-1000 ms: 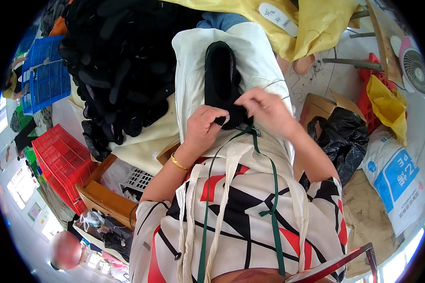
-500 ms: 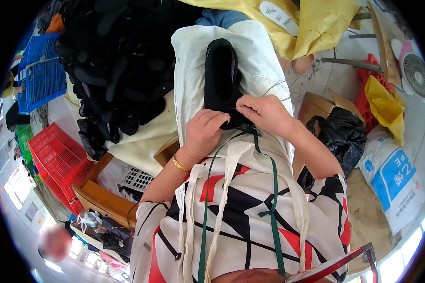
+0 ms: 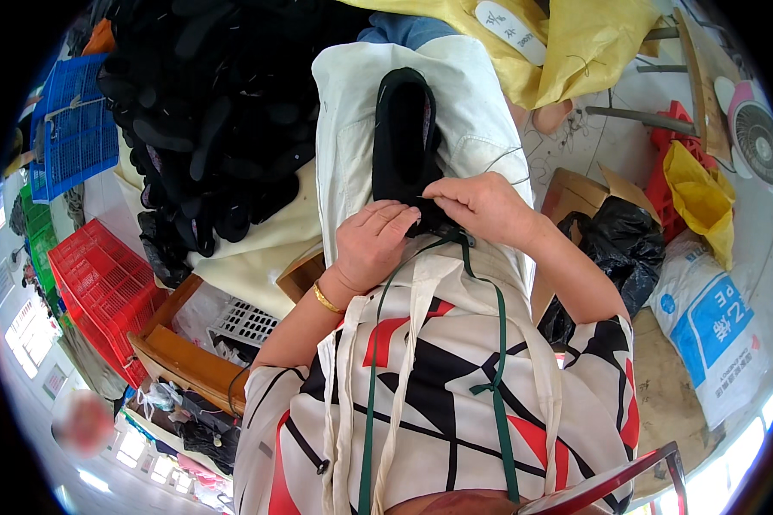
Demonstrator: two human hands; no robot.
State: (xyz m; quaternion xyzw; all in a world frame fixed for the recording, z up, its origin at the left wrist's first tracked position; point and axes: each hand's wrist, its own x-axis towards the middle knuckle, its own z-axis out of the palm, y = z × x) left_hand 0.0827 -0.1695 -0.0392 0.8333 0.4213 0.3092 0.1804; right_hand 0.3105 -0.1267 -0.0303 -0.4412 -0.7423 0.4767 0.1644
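A black cloth shoe (image 3: 395, 176) lies lengthwise on my lap over the white apron (image 3: 343, 129), its opening facing up and away from me. My left hand (image 3: 374, 242) grips the shoe's near end, with fingers on top and the thumb along its edge. My right hand (image 3: 485, 209) pinches a thin needle (image 3: 422, 197) between thumb and forefinger, right above that end, close to my left fingertips. A thin dark thread (image 3: 508, 156) loops out beyond my right hand over the apron. The stitching spot itself is mostly hidden by my fingers.
At the far left lies a large heap of black shoes (image 3: 202, 112) on cream cloth. Blue (image 3: 77, 129) and red crates (image 3: 103, 292) and a wooden drawer (image 3: 185, 360) stand left. To the right are a black plastic bag (image 3: 623, 249), a white sack (image 3: 709, 322) and a fan (image 3: 757, 142).
My right hand has shifted slightly left and up over the shoe, still pinching the needle. My left hand stays on the near end, its fingers flattened a little.
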